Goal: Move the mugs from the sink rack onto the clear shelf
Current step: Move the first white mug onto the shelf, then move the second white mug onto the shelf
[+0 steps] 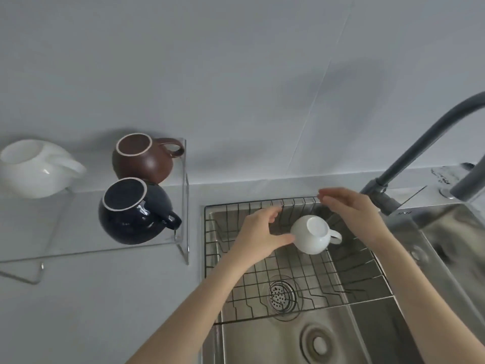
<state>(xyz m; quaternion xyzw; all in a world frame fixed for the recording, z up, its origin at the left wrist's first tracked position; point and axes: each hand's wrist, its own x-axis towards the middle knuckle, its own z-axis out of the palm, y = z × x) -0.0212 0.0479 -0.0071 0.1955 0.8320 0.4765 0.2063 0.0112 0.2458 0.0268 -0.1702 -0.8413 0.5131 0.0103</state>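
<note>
While three mugs already sit upside down on the shelf (147,245), left of the rack (288,279), the white mug (313,233) is inverted in that rack. The left hand (262,236) is spread, thumb touching the mug; the right hand (351,212) hovers open behind it. Next, I judge, comes closing on it and lifting it leftward.

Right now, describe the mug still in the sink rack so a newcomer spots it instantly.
Find the steel sink and the wire rack across it. The white mug sits upside down near the rack's back edge, between the left hand and right hand. The other mugs are on the clear shelf.
</note>
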